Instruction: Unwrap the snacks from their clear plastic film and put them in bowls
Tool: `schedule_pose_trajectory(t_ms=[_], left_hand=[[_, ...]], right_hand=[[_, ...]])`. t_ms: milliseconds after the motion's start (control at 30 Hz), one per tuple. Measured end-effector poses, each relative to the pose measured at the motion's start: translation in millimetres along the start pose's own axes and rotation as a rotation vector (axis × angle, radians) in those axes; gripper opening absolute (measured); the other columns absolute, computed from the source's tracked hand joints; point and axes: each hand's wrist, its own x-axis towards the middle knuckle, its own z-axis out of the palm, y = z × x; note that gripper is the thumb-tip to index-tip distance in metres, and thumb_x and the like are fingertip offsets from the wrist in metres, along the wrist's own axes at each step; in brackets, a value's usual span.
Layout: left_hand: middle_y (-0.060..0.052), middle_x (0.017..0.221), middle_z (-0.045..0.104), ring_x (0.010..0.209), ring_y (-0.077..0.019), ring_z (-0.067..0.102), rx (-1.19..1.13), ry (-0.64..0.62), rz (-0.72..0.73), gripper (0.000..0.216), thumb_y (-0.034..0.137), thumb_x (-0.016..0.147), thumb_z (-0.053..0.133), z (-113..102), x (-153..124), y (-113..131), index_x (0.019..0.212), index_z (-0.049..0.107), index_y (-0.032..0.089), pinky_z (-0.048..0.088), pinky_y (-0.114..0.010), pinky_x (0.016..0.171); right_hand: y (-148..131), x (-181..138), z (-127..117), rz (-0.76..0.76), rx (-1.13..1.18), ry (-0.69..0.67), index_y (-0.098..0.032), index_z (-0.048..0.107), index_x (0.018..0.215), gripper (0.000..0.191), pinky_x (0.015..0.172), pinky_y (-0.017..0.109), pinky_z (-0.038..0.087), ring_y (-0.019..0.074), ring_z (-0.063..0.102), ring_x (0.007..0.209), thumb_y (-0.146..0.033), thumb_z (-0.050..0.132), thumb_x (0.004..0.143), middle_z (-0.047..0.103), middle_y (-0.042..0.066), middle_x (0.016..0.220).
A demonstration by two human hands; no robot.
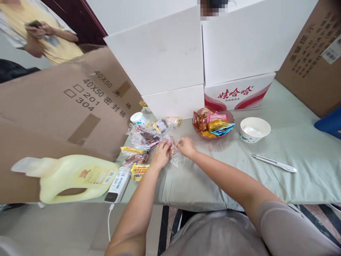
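A small snack in a clear, reddish wrapper (173,148) lies on the cloth between my two hands. My left hand (161,155) has its fingers closed on the left side of that packet. On the other side, the fingers of my right hand (186,146) are pinched together close to the wrapper's edge; what they hold, if anything, cannot be made out. Loose wrapped snacks (149,137) are heaped beyond and left of my left hand, with a yellow packet (139,171) nearer to me. A pinkish clear bowl (196,132) of packaged snacks stands beyond my right hand.
White cartons (173,57) rise behind the snacks. A brown carton (87,92) stands left, with a yellow jug (71,174) and a white power strip (118,185) before it. To the right are a paper bowl (254,131) and a white-handled utility knife (274,163). Another person holds a phone (35,24).
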Motion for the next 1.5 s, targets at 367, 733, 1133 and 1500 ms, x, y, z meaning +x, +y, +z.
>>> schedule_pose_trajectory(t_ms=[367, 733, 1133, 1500], left_hand=[[-0.012, 0.137, 0.051, 0.132, -0.0275, 0.042, 0.045, 0.236, -0.016, 0.041, 0.011, 0.084, 0.045, -16.1, -9.5, 1.3, 0.121, 0.059, 0.022, 0.035, -0.047, 0.111], [-0.025, 0.127, 0.056, 0.116, -0.0361, 0.056, 0.096, 0.213, -0.448, 0.077, 0.030, 0.079, 0.066, -14.7, 58.0, 26.3, 0.144, 0.033, 0.005, 0.046, -0.047, 0.096], [-0.015, 0.121, 0.058, 0.115, -0.0273, 0.054, 0.047, 0.080, 0.257, 0.027, 0.022, 0.091, 0.048, 3.8, -10.3, 48.0, 0.111, 0.064, 0.015, 0.049, -0.044, 0.097], [-0.010, 0.109, 0.066, 0.102, -0.0257, 0.057, 0.046, 0.093, 0.363, 0.025, 0.023, 0.092, 0.053, 7.4, -32.7, 89.9, 0.116, 0.059, 0.019, 0.053, -0.041, 0.088]], right_hand=[[-13.3, -18.8, 49.1, -0.495, -0.122, -0.051, -0.012, 0.060, 0.119, 0.034, 0.113, 0.045, 0.029, 0.0258, 0.037, 0.138, -0.030, 0.058, 0.090, 0.052, 0.017, 0.140], [9.1, -31.4, 37.5, -0.643, -0.337, -0.125, -0.020, 0.062, 0.112, 0.026, 0.099, 0.049, 0.042, 0.0242, 0.034, 0.139, -0.015, 0.043, 0.096, 0.053, 0.006, 0.141], [61.1, -67.8, 2.1, -0.604, -0.088, -0.076, -0.021, 0.062, 0.120, 0.037, 0.107, 0.041, 0.034, 0.0215, 0.041, 0.135, -0.012, 0.054, 0.085, 0.057, 0.007, 0.136], [82.1, -113.0, -37.6, -0.123, -0.109, 0.178, -0.018, 0.061, 0.095, 0.017, 0.078, 0.031, 0.046, 0.0191, 0.058, 0.087, -0.013, 0.046, 0.090, 0.063, 0.008, 0.095]])
